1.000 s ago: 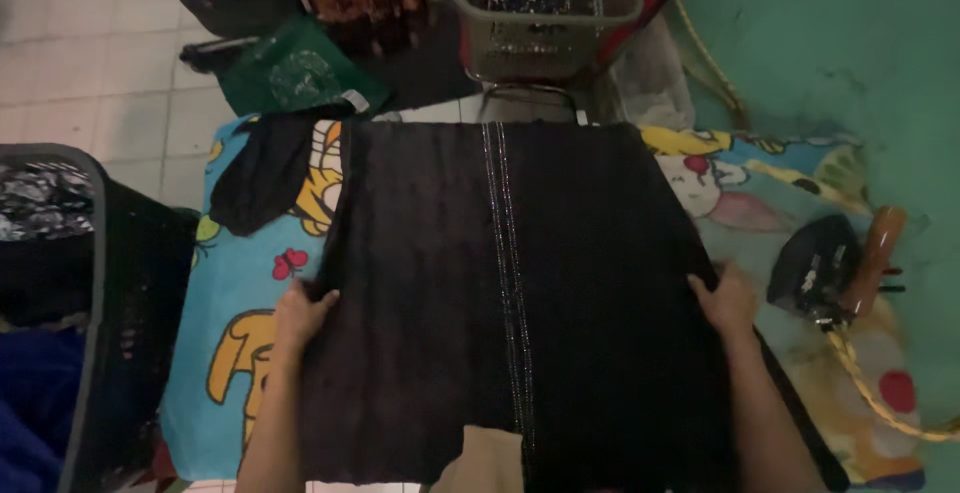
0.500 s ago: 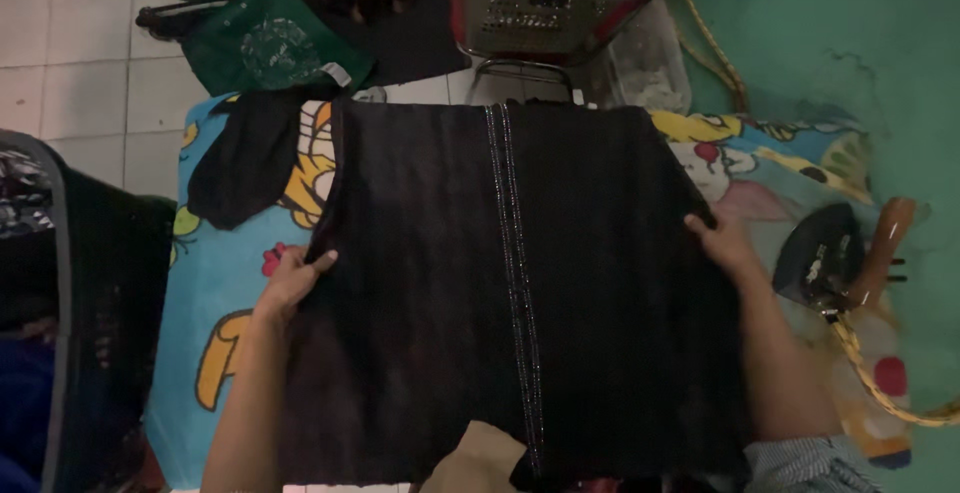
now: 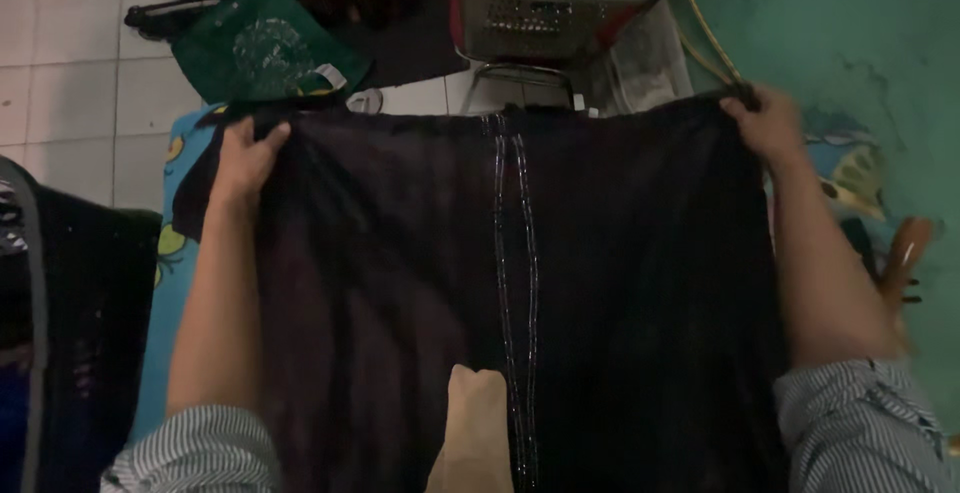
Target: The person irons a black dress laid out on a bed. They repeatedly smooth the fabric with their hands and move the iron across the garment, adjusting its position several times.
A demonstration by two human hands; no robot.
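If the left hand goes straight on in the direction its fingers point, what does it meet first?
Probably the green bag on the floor. The left hand grips the far edge of the dark garment and points that way, though depth is unclear.

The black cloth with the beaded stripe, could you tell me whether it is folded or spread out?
Spread out: the black cloth lies wide, left hand and right hand gripping its far corners.

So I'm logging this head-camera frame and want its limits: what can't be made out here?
- Surface under the dark cloth: hidden by it, only a patterned edge shows.
- Basket contents: cut off by the top edge.
- Left hand and right hand fingertips: hidden in the cloth's hem.
- Wooden-handled object: dim, mostly hidden by the right arm.
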